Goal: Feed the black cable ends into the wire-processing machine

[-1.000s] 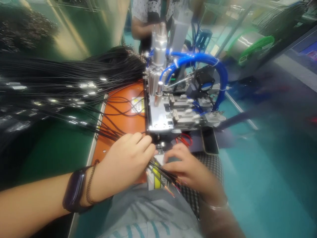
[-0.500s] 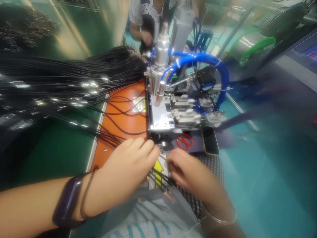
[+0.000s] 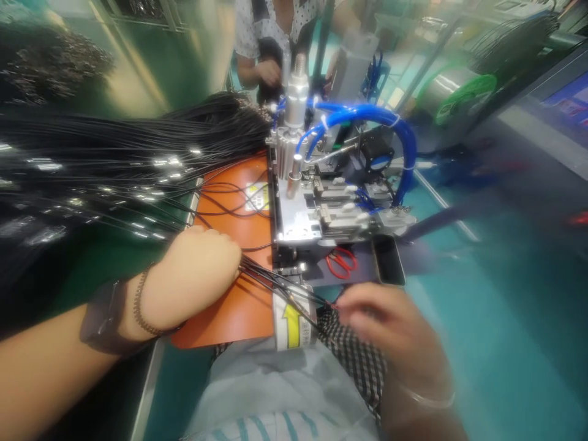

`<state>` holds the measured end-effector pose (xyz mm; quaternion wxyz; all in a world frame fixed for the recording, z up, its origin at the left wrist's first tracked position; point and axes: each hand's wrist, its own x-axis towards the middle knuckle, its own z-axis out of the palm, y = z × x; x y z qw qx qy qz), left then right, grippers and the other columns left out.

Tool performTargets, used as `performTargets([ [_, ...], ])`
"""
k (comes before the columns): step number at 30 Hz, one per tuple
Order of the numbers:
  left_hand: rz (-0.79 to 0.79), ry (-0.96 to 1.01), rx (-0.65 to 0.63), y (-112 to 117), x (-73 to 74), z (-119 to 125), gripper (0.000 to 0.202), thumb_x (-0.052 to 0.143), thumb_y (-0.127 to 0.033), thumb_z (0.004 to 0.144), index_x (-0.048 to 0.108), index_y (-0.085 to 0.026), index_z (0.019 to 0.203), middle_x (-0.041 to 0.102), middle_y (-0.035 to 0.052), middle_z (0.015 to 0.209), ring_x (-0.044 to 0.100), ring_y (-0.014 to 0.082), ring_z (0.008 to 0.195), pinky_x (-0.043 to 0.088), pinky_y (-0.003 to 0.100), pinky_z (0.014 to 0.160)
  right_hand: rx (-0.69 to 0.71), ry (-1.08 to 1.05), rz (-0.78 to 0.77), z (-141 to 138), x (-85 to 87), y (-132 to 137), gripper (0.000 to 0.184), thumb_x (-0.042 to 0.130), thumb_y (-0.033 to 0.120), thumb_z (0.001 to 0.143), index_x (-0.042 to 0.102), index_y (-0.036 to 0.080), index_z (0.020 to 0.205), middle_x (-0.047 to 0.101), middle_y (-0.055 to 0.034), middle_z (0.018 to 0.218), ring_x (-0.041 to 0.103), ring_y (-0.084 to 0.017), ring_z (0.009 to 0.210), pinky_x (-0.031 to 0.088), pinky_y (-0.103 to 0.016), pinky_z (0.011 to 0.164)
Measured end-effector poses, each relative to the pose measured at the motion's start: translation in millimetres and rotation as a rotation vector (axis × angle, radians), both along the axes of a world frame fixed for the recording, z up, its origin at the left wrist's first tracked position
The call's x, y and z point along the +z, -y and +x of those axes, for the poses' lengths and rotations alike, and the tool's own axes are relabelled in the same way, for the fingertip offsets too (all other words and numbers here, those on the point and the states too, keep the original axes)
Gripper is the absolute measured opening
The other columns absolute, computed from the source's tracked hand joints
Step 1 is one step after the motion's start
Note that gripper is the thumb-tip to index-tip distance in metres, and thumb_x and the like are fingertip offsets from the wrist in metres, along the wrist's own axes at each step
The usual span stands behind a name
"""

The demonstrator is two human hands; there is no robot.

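The left hand (image 3: 201, 260) is clamping a small group of thin black insulated wires (image 3: 280, 280), fingers curled around them above the orange rubber mat (image 3: 229, 321), with the wires running out toward the near right. The right hand (image 3: 381, 324) is sitting well apart from the left and is blurred, its fingers (image 3: 353, 303) reaching toward the wire ends; cannot tell if they are pinching the wires or just beside them. The wires are crossing just above a white label with a yellow arrow (image 3: 290, 324) at the mat's near edge. A large bundle of long black wires (image 3: 114, 144) is lying across the green table (image 3: 105, 260) at left, with loose strands trailing over the mat. Just far of the hands, a metal pneumatic wire-processing machine (image 3: 340, 211) with looped blue air tubes (image 3: 362, 112) is standing on the table. Red-handled scissors (image 3: 342, 262) and a black smartphone (image 3: 389, 260) are lying at its near edge. A checkered cloth (image 3: 353, 352) is draping below the right hand. A co-worker's hand (image 3: 269, 72) is showing at the far side of the machine.
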<state>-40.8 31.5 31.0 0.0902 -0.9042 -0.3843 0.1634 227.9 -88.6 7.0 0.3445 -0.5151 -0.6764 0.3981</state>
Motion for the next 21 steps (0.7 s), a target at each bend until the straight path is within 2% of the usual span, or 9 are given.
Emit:
performTargets([
  [2, 0.051, 0.019, 0.029, 1, 1.3, 3, 0.012, 0.047, -0.02, 0.08, 0.058, -0.014, 0.078, 0.061, 0.0121, 0.072, 0.06, 0.0306, 0.068, 0.033, 0.036, 0.058, -0.282, 0.029, 0.006, 2, -5.0, -4, 0.01, 0.054, 0.019, 0.086, 0.062, 0.025, 0.087, 0.065, 0.0026, 0.074, 0.059, -0.012, 0.064, 0.046, -0.022, 0.057],
  [3, 0.073, 0.023, 0.043, 1, 1.8, 4, 0.011, 0.048, -0.019, 0.078, 0.057, -0.013, 0.08, 0.06, 0.0122, 0.073, 0.059, 0.0303, 0.067, 0.032, 0.035, 0.057, -0.369, 0.043, -0.002, 3, -6.7, -6, 0.009, 0.054, 0.02, 0.086, 0.062, 0.024, 0.085, 0.064, 0.0022, 0.073, 0.059, -0.012, 0.063, 0.045, -0.022, 0.056],
  [5, 0.085, 0.02, 0.054, 0, 1.5, 5, 0.01, 0.049, -0.018, 0.077, 0.057, -0.012, 0.078, 0.059, 0.0123, 0.073, 0.059, 0.0295, 0.066, 0.031, 0.034, 0.056, -0.442, 0.058, -0.043, 2, -8.4, -9, 0.009, 0.053, 0.022, 0.086, 0.062, 0.022, 0.083, 0.062, 0.0012, 0.072, 0.059, -0.014, 0.063, 0.045, -0.024, 0.056],
  [10, 0.106, 0.033, 0.031, -1, -5.1, 11, 0.014, 0.046, -0.013, 0.078, 0.058, -0.012, 0.071, 0.058, 0.0124, 0.069, 0.057, 0.0291, 0.064, 0.031, 0.035, 0.057, -0.419, 0.018, -0.099, -5, -7.5, -12, 0.01, 0.053, 0.024, 0.086, 0.062, 0.021, 0.085, 0.062, -0.0004, 0.071, 0.059, -0.015, 0.065, 0.047, -0.026, 0.057],
  [14, 0.152, 0.106, -0.038, 11, -3.6, 22, 0.023, 0.039, -0.003, 0.078, 0.055, -0.014, 0.066, 0.055, 0.0094, 0.064, 0.054, 0.0248, 0.062, 0.029, 0.035, 0.056, -0.374, -0.017, -0.118, -5, -10.7, -14, 0.009, 0.055, 0.024, 0.084, 0.063, 0.021, 0.085, 0.063, -0.0003, 0.074, 0.06, -0.015, 0.068, 0.049, -0.026, 0.062],
  [18, 0.179, 0.178, -0.157, 30, 5.4, 29, 0.019, 0.043, -0.003, 0.077, 0.052, -0.017, 0.068, 0.051, 0.0054, 0.065, 0.049, 0.0223, 0.061, 0.029, 0.034, 0.055, -0.355, -0.034, -0.159, 5, -21.9, -21, 0.011, 0.056, 0.028, 0.083, 0.064, 0.021, 0.083, 0.063, -0.0003, 0.07, 0.06, -0.016, 0.066, 0.05, -0.026, 0.06],
  [21, 0.101, 0.273, -0.282, 45, 5.5, 32, 0.013, 0.047, -0.007, 0.077, 0.049, -0.019, 0.072, 0.049, 0.0034, 0.069, 0.048, 0.0221, 0.066, 0.032, 0.035, 0.057, -0.329, -0.048, -0.171, 11, -31.0, -26, 0.013, 0.056, 0.031, 0.083, 0.063, 0.02, 0.083, 0.062, -0.0001, 0.069, 0.06, -0.016, 0.065, 0.05, -0.027, 0.059],
])
